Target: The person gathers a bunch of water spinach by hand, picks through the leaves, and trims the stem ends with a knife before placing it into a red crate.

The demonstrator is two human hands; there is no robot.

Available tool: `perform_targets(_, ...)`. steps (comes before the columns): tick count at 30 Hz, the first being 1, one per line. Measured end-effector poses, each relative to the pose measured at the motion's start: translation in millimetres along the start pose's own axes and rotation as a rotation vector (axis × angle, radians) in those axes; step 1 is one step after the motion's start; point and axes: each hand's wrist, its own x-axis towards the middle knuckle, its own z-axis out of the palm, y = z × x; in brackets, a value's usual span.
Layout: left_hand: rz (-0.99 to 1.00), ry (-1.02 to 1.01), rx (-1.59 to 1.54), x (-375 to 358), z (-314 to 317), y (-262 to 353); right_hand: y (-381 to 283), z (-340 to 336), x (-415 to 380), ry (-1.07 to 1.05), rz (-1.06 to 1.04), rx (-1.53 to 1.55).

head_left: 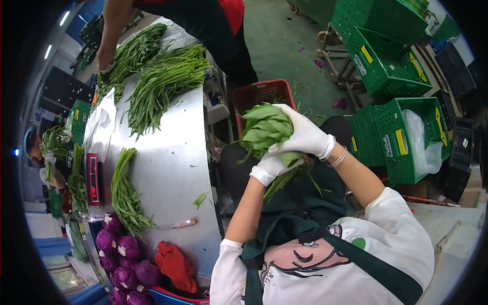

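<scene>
White gloves cover both my hands. My right hand (307, 133) wraps over the side of a bunch of leafy greens (267, 127), and my left hand (274, 166) grips it from below. Broad green leaves point up and left, while some thin stems hang beneath the hands over my dark apron (305, 195). Just beyond the bunch is a red crate (262, 91) with loose leaves in it. To the left, a smaller bundle of greens (127, 193) lies on the metal table (178, 147).
Larger piles of greens (168, 76) lie farther along the table, near another person's gloved hand (105, 67). A red scale (93, 178), purple onions (124, 277) and a red cloth (175, 267) line its near left side. Green crates (401, 137) stand at right.
</scene>
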Motion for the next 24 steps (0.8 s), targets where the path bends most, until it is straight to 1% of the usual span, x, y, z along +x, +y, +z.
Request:
perform_targets(2,-0.157,-0.095,0.600,5,-5,15,4,-4,4,0.077,-0.020,0.038)
perform_targets(3,-0.059,-0.092,0.443,6,-7,8,1,-9,5,0.120,-0.115,0.152)
perform_targets(4,0.032,0.074,0.377,0,-6,17,-14,-21,5,0.196,-0.193,0.047)
perform_targets(5,0.125,0.238,0.310,-11,-6,30,-34,-35,3,0.301,-0.273,0.059)
perform_targets(6,0.218,0.398,0.241,-17,-10,38,-61,-50,-4,0.395,-0.249,0.107)
perform_targets(8,0.214,0.408,-0.218,-20,-44,-11,-94,-72,-13,0.359,-0.229,0.481)
perform_targets(9,0.176,0.486,-0.383,-25,-49,-15,-79,-75,-3,0.343,-0.277,0.015)
perform_targets(10,0.138,0.570,-0.546,-29,-49,-18,-48,-78,15,0.305,-0.316,-0.451)
perform_targets(11,0.057,0.624,-0.596,-26,-45,-32,-9,-86,30,0.195,-0.133,-0.287)
perform_targets(12,-0.021,0.676,-0.641,-19,-44,-49,-27,-75,32,0.311,-0.463,-0.629)
perform_targets(14,-0.034,0.567,-0.910,-12,-42,-69,-60,-79,42,0.303,-0.381,-0.015)
perform_targets(15,-0.046,0.570,-1.016,-10,-37,-72,-80,-86,37,0.266,-0.205,0.118)
perform_targets(16,-0.060,0.572,-1.122,-8,-29,-70,-83,-96,36,0.187,-0.186,0.256)
perform_targets(17,-0.161,0.607,-1.286,-4,-23,-68,-80,-97,33,0.174,-0.160,0.414)
perform_targets(18,-0.311,0.668,-1.468,-2,-15,-48,-73,-97,34,0.159,-0.136,0.570)
perform_targets(20,-0.060,0.517,-0.370,2,-5,-14,3,-101,67,0.259,-0.397,-0.667)
perform_targets(22,0.102,0.327,-0.383,4,-8,-8,6,-86,62,0.128,-0.243,0.028)
perform_targets(23,0.139,0.230,-0.947,4,-13,-9,1,-95,53,0.255,-0.141,0.120)
perform_targets(24,0.091,0.249,-1.277,4,-18,-29,-27,-95,42,0.383,-0.036,0.212)
